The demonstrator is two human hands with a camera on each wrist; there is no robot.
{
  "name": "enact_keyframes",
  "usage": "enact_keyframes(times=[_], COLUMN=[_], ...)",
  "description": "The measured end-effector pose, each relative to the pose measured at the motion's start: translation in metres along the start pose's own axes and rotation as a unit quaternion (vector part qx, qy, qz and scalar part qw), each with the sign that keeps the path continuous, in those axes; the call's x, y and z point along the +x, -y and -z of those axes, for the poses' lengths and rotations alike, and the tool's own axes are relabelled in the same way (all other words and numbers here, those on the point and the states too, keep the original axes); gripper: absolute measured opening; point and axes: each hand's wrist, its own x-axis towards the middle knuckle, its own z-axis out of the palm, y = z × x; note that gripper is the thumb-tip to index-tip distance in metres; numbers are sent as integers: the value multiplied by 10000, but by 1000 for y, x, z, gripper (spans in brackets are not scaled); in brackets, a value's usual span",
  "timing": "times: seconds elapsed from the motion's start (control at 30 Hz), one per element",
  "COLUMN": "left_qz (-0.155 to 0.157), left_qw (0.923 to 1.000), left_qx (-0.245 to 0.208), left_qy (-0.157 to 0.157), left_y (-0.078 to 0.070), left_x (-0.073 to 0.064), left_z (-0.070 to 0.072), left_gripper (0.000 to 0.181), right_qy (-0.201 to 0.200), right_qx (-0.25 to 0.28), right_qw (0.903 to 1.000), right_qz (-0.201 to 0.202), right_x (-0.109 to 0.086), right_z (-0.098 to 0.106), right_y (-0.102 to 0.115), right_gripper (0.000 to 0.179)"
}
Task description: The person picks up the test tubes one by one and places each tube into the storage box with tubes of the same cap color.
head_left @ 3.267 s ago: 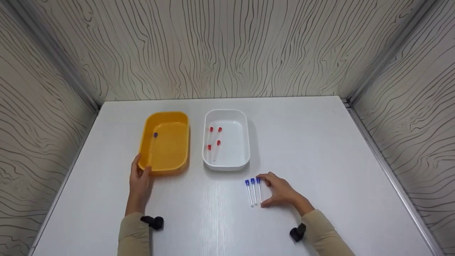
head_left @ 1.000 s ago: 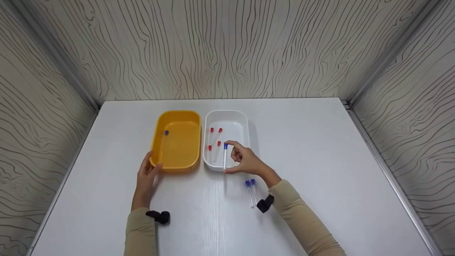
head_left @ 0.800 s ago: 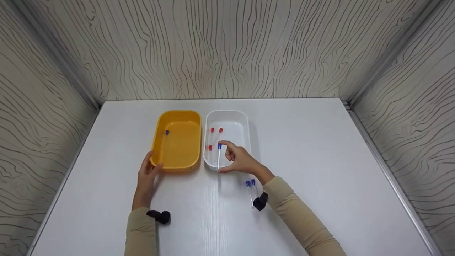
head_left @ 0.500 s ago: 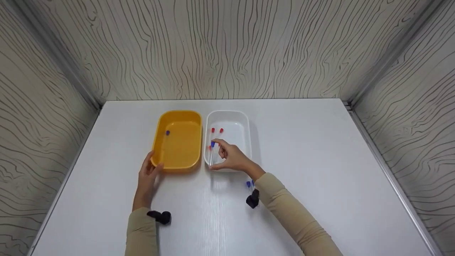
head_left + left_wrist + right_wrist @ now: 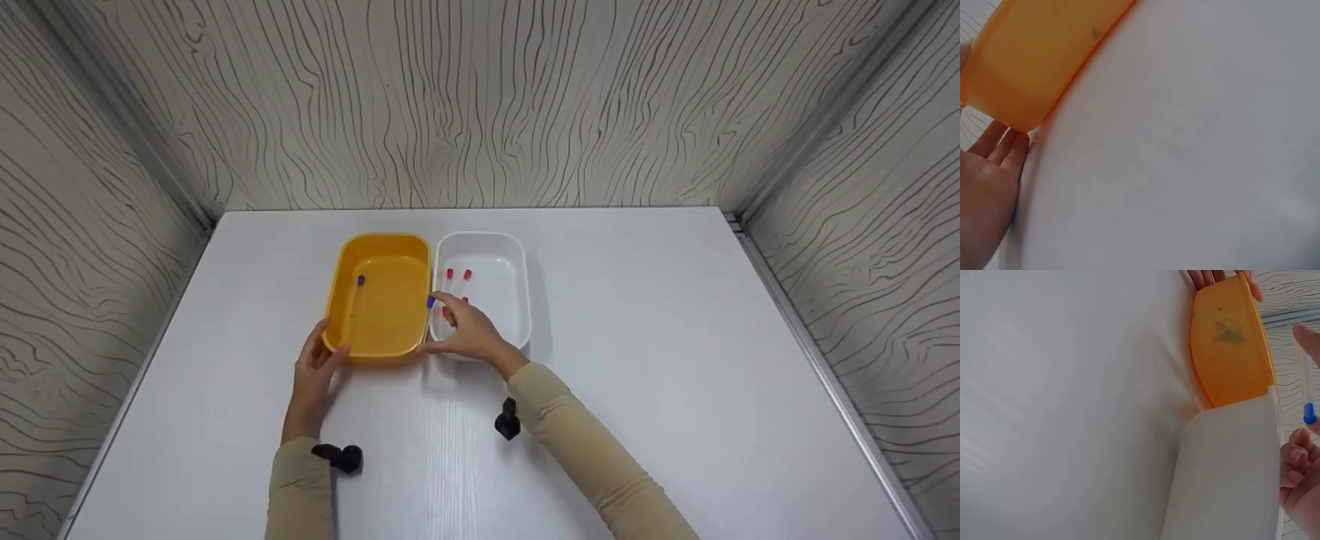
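My right hand (image 5: 472, 334) pinches a clear test tube (image 5: 1309, 410) with a blue cap, one fingertip at the cap and the thumb at the other end. In the head view it hovers where the yellow tray (image 5: 390, 315) and the white tray (image 5: 502, 300) meet. My left hand (image 5: 311, 379) grips the yellow tray's near left corner between thumb and fingers. Inside that tray lies one blue-capped tube (image 5: 361, 280). Several red-capped tubes (image 5: 450, 274) lie in the white tray, partly behind my right hand.
Both trays stand side by side on the white table (image 5: 637, 300), toward its back. Patterned panels (image 5: 480, 105) close off the back and sides. Dark wrist cameras (image 5: 508, 420) stick out from the sleeves. My right forearm covers the spot where two blue-capped tubes lay.
My right hand has lifted one blue-capped tube off the table and carried it left, across the white tray, to the yellow tray's right edge. My left hand has slid the yellow tray right.
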Motion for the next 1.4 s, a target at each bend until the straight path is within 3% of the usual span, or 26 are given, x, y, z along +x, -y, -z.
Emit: enact_keyframes(times=[0.37, 0.67, 0.8, 1.03, 1.4], left_qz=[12, -117, -61, -267, -37], left_qw=[9995, 9998, 9999, 9996, 10000], left_qx=[-225, 93, 30, 132, -1], left_qy=[241, 114, 106, 21, 53], left_y=[-14, 2, 1, 3, 0], left_x=[-9, 1, 1, 3, 4], left_z=[-1, 2, 1, 0, -1], left_gripper=[68, 67, 67, 65, 68], right_qy=[327, 433, 470, 507, 460], right_qx=[46, -105, -74, -200, -271], right_qw=[9987, 9981, 9973, 9974, 9978], right_qz=[-384, -428, -551, -481, -389], right_x=[7, 13, 15, 17, 11], right_z=[-4, -8, -11, -12, -8], right_y=[7, 8, 7, 5, 4], right_gripper=[96, 95, 97, 98, 99])
